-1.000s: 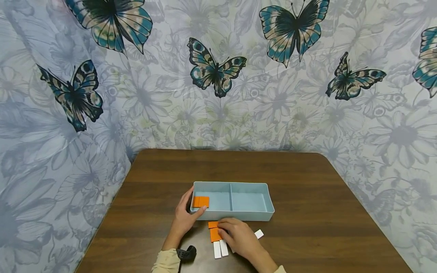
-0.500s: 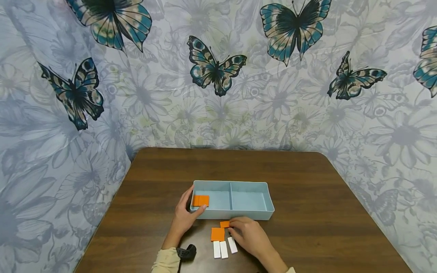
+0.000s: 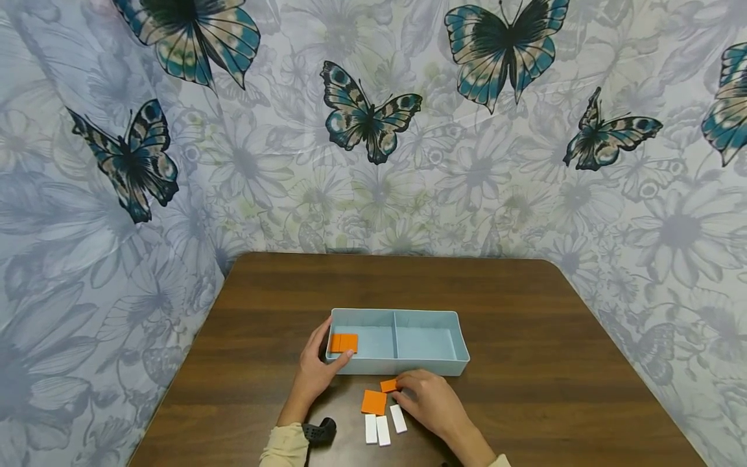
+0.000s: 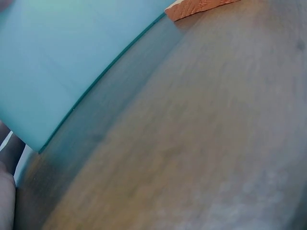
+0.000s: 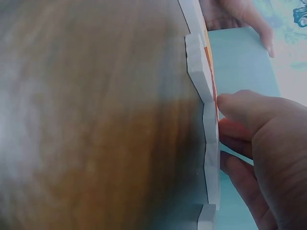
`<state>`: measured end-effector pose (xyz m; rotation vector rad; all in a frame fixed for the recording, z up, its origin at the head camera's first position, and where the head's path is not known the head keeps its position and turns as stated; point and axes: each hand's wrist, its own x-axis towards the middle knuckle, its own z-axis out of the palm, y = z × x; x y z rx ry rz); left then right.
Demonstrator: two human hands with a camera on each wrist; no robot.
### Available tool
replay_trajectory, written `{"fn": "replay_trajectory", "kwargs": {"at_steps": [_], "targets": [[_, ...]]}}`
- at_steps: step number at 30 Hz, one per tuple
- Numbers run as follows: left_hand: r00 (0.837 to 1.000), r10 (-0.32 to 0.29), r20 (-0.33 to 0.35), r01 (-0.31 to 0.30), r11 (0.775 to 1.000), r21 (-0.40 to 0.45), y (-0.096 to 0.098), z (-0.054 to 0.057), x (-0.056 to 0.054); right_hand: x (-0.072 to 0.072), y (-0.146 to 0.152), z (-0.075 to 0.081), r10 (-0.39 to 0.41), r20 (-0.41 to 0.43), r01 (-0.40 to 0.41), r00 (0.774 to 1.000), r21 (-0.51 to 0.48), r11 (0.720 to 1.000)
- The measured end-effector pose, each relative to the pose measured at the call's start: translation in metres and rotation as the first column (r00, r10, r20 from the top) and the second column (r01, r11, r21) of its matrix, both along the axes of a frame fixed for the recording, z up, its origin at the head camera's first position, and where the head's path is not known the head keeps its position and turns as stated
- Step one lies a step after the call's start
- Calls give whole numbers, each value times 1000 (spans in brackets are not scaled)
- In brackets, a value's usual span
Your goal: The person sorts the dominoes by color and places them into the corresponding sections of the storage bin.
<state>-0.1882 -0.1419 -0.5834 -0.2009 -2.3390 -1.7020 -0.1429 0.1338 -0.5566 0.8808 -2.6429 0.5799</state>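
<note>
Nearest, three white tiles [image 3: 382, 431] lie on the table [image 3: 525, 350], with an orange square tile [image 3: 374, 402] just beyond; past that, the right hand [image 3: 432, 403] has thumb and fingertips bent in, apparently pinching the right end of a small orange tile [image 3: 388, 386], just outside the light-blue box [image 3: 403, 368]; the left hand [image 3: 316, 371] grips the box's near left corner, thumb at the near rim; orange tiles [image 3: 344, 343] already lie in its left compartment, so the work looks partly done, the outside tiles seemingly left; beyond stands a butterfly-print backdrop [image 3: 373, 214].
</note>
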Motion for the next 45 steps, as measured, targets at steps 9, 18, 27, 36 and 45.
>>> {"fn": "replay_trajectory", "kwargs": {"at_steps": [9,18,27,36,45], "targets": [[1000,4,20,-5,1000,2,2,1,0,-3,9,-1,26,7,-26,1000,-4,1000],[999,6,35,-6,1000,-12,0,3,1,2,1,0,0,-16,0,1000,4,1000],[1000,-6,27,6,1000,-17,-3,2,2,10,-6,0,16,20,-18,1000,114,993],[999,3,35,-3,1000,-14,-4,1,3,12,-4,-2,27,9,-27,1000,65,998],[1000,1,24,-1,1000,-11,-3,0,4,14,-2,-7,-129,-11,129,992,-19,991]]}}
